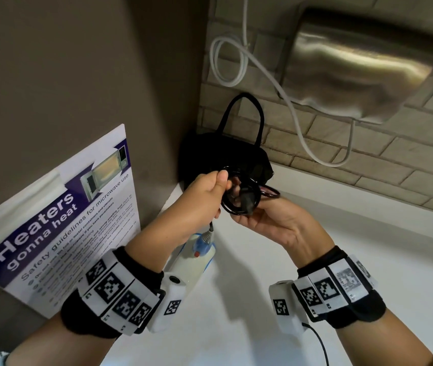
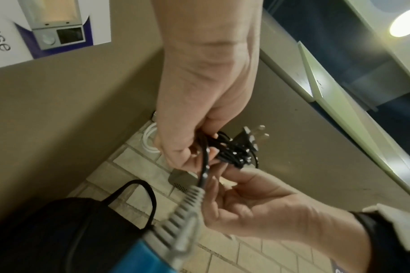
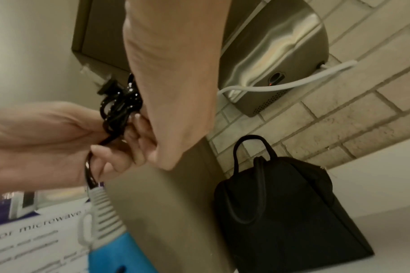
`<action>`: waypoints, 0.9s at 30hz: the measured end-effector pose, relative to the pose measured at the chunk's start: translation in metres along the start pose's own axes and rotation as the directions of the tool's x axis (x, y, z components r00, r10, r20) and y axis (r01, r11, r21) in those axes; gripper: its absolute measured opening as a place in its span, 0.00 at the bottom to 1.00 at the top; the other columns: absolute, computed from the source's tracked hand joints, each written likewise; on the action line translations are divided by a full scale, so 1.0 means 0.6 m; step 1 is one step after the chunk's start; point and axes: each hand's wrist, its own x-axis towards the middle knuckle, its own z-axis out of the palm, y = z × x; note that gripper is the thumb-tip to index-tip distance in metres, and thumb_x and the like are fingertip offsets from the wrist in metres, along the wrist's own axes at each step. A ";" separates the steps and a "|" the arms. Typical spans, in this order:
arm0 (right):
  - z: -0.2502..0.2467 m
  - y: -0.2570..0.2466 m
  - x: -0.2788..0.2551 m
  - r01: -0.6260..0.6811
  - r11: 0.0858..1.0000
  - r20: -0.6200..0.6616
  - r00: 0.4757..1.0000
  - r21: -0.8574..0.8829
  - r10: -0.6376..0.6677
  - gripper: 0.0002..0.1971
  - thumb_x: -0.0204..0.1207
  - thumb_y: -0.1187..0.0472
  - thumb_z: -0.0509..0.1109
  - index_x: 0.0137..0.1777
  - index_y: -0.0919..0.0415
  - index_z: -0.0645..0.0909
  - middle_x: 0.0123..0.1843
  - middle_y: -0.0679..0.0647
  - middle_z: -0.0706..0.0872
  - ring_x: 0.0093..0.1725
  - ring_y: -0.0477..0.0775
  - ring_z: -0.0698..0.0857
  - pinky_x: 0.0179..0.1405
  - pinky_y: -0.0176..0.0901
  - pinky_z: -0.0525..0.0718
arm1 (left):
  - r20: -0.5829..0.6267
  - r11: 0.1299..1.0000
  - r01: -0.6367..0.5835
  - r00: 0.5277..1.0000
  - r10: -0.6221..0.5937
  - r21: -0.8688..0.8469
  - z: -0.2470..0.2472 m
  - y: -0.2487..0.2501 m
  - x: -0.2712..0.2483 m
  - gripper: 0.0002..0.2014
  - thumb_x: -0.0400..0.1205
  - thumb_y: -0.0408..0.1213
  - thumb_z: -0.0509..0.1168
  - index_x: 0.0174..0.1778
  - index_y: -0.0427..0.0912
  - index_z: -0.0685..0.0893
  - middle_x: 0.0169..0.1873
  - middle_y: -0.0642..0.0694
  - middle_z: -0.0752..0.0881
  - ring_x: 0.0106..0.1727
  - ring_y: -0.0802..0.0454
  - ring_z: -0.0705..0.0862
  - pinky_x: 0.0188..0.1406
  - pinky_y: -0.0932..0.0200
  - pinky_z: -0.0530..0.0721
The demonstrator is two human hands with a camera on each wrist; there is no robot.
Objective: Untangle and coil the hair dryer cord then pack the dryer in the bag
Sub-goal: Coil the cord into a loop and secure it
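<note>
- Left hand, centre of the head view: fingers and thumb curled round the gathered loops of the glossy black hair dryer cord, pinching the bundle at its upper left edge.
- Right hand, just right of centre: palm turned up and fingers loosely bent beneath the coil, fingertips touching the loops; a firm grasp cannot be told from any view.
- Black plug with silver prongs, seen in the left wrist view jutting from the right side of the bundle, prongs pointing to the upper right.
- One strand of cord dropping from the left hand to the ribbed grey strain relief, lower left of the right wrist view.
- White and blue plastic hair dryer, below the left hand and partly hidden by the left wrist; whether resting on the white countertop or hanging by the cord cannot be told.
- Black fabric bag with looped handles, upright on the countertop in the corner, directly behind the hands, apart from the cord.
- Brushed steel wall-mounted hand dryer, upper right, on the pale brick-pattern tiles, with its white cable looped to its left.
- Purple and white microwave safety poster, lower left, on the brown wall.
</note>
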 end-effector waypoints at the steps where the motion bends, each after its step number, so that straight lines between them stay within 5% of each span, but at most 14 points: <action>1: 0.002 -0.001 -0.003 0.001 1.000 0.012 1.000 -0.005 -0.001 0.09 0.63 0.70 0.69 0.40 0.59 0.86 0.33 0.51 0.90 0.33 0.45 0.87 0.44 0.44 0.80 | 0.005 1.000 -0.013 1.000 0.013 0.006 0.001 0.000 0.001 0.18 0.89 0.46 0.47 0.35 0.51 0.73 0.40 0.50 0.78 0.30 0.55 0.72 0.33 0.68 0.74; 5: -0.002 -0.001 -0.012 -0.031 0.991 -0.036 0.999 0.133 0.036 0.12 0.72 0.72 0.63 0.40 0.59 0.87 0.38 0.52 0.90 0.39 0.47 0.86 0.47 0.45 0.77 | -0.095 0.998 -0.014 0.995 0.020 0.065 0.003 -0.009 0.016 0.17 0.88 0.47 0.47 0.35 0.53 0.74 0.49 0.45 0.76 0.37 0.54 0.75 0.43 0.60 0.73; 9: 0.000 -0.010 -0.040 -0.032 0.981 0.133 0.991 0.190 0.006 0.14 0.71 0.65 0.59 0.53 0.59 0.82 0.56 0.57 0.88 0.55 0.52 0.83 0.61 0.52 0.73 | -0.216 0.984 -0.077 0.970 0.111 0.160 0.003 -0.013 0.018 0.15 0.89 0.43 0.48 0.43 0.42 0.75 0.53 0.48 0.72 0.41 0.64 0.75 0.39 0.83 0.69; 11: 0.011 -0.009 -0.047 0.027 0.995 0.125 0.991 0.101 -0.039 0.11 0.74 0.65 0.64 0.54 0.60 0.83 0.52 0.55 0.88 0.57 0.52 0.83 0.63 0.54 0.77 | -0.181 0.983 -0.107 0.974 0.134 0.149 0.011 -0.015 0.015 0.13 0.89 0.41 0.49 0.46 0.41 0.75 0.52 0.49 0.72 0.42 0.67 0.75 0.39 0.86 0.68; 13: 0.022 0.001 -0.043 0.164 0.984 0.033 0.986 -0.070 -0.162 0.11 0.78 0.70 0.66 0.58 0.64 0.84 0.52 0.57 0.89 0.60 0.53 0.85 0.62 0.50 0.84 | -0.158 0.994 -0.076 0.984 0.088 0.079 0.015 -0.018 0.013 0.13 0.88 0.43 0.49 0.48 0.43 0.76 0.52 0.49 0.76 0.46 0.66 0.78 0.44 0.81 0.72; 15: 0.029 0.015 -0.042 0.266 0.925 -0.018 0.959 -0.272 -0.282 0.15 0.79 0.74 0.65 0.64 0.63 0.81 0.57 0.56 0.88 0.61 0.53 0.86 0.56 0.43 0.87 | -0.147 0.995 -0.007 0.989 -0.007 -0.096 0.016 -0.023 0.017 0.16 0.88 0.47 0.48 0.50 0.45 0.79 0.53 0.47 0.84 0.54 0.56 0.83 0.57 0.65 0.79; 18: 0.031 0.032 -0.062 0.295 0.752 -0.018 0.926 -0.589 -0.378 0.19 0.83 0.68 0.63 0.71 0.52 0.77 0.63 0.48 0.86 0.56 0.46 0.89 0.53 0.38 0.87 | -0.094 0.852 0.082 0.984 -0.152 -0.516 0.010 -0.015 0.020 0.19 0.89 0.45 0.48 0.44 0.42 0.81 0.52 0.37 0.88 0.58 0.43 0.87 0.66 0.44 0.80; 20: 0.027 0.045 -0.083 0.284 0.728 0.000 0.931 -0.624 -0.364 0.20 0.85 0.65 0.59 0.73 0.45 0.72 0.62 0.46 0.87 0.51 0.45 0.90 0.48 0.40 0.89 | -0.036 0.699 0.095 0.985 -0.171 -0.708 0.004 -0.009 0.025 0.19 0.89 0.43 0.47 0.37 0.38 0.75 0.58 0.26 0.84 0.61 0.33 0.85 0.64 0.37 0.80; 24: -0.005 0.070 -0.105 0.211 0.786 -0.063 0.951 -0.581 -0.301 0.17 0.86 0.67 0.54 0.66 0.50 0.78 0.50 0.53 0.92 0.40 0.55 0.92 0.34 0.41 0.88 | 0.118 0.498 0.166 0.985 -0.126 -0.851 -0.013 -0.005 0.027 0.21 0.90 0.42 0.45 0.34 0.38 0.70 0.59 0.28 0.84 0.61 0.33 0.84 0.56 0.40 0.84; 27: -0.037 0.095 -0.085 0.111 0.789 -0.165 0.951 -0.605 -0.260 0.16 0.87 0.67 0.51 0.65 0.56 0.77 0.48 0.56 0.92 0.37 0.58 0.91 0.32 0.40 0.87 | 0.232 0.469 0.258 0.966 -0.112 -0.845 -0.012 -0.010 0.024 0.21 0.90 0.40 0.46 0.31 0.40 0.72 0.61 0.32 0.85 0.63 0.36 0.84 0.63 0.40 0.80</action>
